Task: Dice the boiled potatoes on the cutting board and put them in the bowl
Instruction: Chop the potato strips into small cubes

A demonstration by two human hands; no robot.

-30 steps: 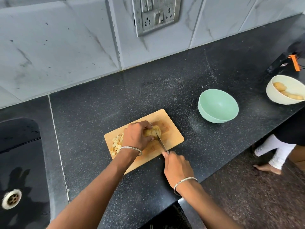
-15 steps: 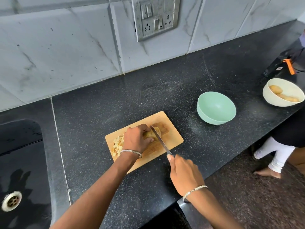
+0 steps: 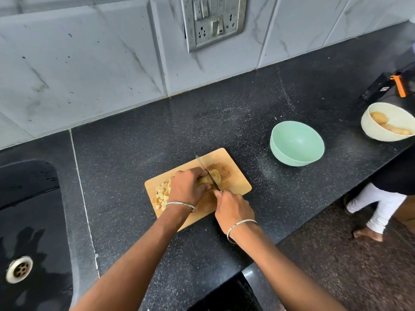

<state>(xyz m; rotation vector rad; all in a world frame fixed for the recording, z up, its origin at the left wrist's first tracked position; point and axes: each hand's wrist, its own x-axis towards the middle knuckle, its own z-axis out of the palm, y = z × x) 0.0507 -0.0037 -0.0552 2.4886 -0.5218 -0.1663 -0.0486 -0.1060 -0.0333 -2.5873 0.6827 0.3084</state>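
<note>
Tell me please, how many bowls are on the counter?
2. A green bowl stands empty to the right of the cutting board. A white bowl sits at the far right edge of the view, holding whole potatoes.

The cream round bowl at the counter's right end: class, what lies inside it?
Inside the cream round bowl lie at least two whole pale-brown potatoes, one rounder, one longer. The bowl's right part runs past the picture's edge, so anything there cannot be seen.

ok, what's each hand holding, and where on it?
Left hand grips the potato over its left part. Right hand grips the knife by the handle, blade across the potato.
</note>
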